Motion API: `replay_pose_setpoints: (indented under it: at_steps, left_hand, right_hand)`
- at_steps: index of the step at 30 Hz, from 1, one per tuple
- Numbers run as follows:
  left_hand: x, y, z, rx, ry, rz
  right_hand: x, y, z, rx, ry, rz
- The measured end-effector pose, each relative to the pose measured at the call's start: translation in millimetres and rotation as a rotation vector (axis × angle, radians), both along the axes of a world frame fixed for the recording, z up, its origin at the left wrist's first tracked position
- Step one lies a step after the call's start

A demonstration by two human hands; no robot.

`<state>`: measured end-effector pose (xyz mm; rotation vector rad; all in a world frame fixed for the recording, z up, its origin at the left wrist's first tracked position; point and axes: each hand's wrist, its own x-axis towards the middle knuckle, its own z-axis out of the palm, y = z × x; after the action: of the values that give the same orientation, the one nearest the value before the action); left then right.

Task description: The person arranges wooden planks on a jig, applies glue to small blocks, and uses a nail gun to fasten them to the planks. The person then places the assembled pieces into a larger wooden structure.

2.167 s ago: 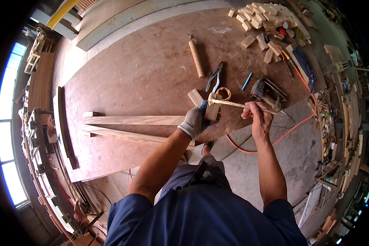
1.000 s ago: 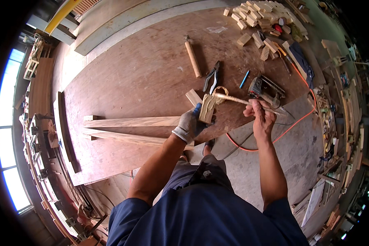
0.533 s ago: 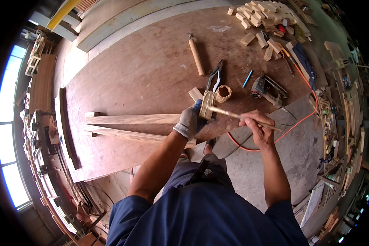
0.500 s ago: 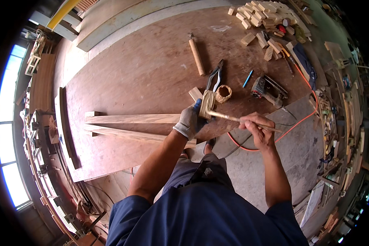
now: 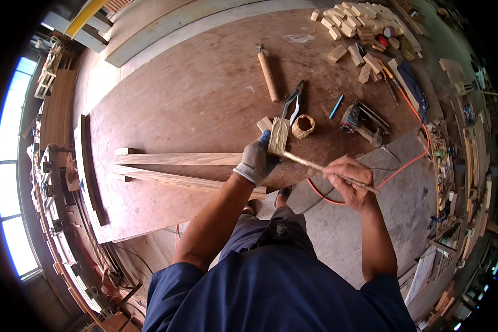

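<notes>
My left hand (image 5: 255, 160), in a grey-white glove with blue fingertips, is closed on a small wooden block (image 5: 278, 136). Streaky pale tan paste, which looks like glue, covers the block's upward face. My bare right hand (image 5: 349, 180) grips a thin, light-coloured stick (image 5: 310, 164), whose far end touches the block's lower edge. Just right of the block stands a small round pot (image 5: 303, 126) with a paste-crusted rim. Behind the block lie pliers (image 5: 291, 104) with their handles apart, and another small wood piece (image 5: 264, 125) shows beside it.
Two long wooden strips (image 5: 182, 159) lie left of my hands, their left ends on a small block. A hammer (image 5: 268, 74), a blue pen (image 5: 336, 107) and an air nailer (image 5: 361, 124) with an orange hose (image 5: 409, 161) lie on the table. Wood blocks (image 5: 348, 19) are piled at the far right.
The coated block has turned slightly, so its pasted face shows more squarely. The stick's tip has slid to its lower edge, and my right hand has shifted slightly.
</notes>
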<state>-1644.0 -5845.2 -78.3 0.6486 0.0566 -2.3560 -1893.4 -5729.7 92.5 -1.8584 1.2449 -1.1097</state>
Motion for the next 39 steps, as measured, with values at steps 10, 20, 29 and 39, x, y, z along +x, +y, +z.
replay_pose_setpoints:
  at_steps: [10, 20, 29, 39]
  left_hand:
    - [-4.3, 2.5, 9.3, 0.006, 0.025, 0.037]
    - [8.5, -3.0, 17.9, -0.071, -0.048, 0.077]
    - [98.1, 15.0, 93.4, -1.109, -1.108, -0.255]
    - [105.6, 92.2, 49.6, -1.787, -1.516, -0.943]
  right_hand:
    - [11.4, -17.0, -6.5, -0.027, 0.016, -0.055]
    - [-4.3, -15.1, -4.7, 0.154, -0.163, -0.361]
    - [-16.2, -95.3, -92.6, 0.425, -0.08, -0.59]
    - [-17.2, -51.2, -170.0, 0.606, 0.01, -0.453]
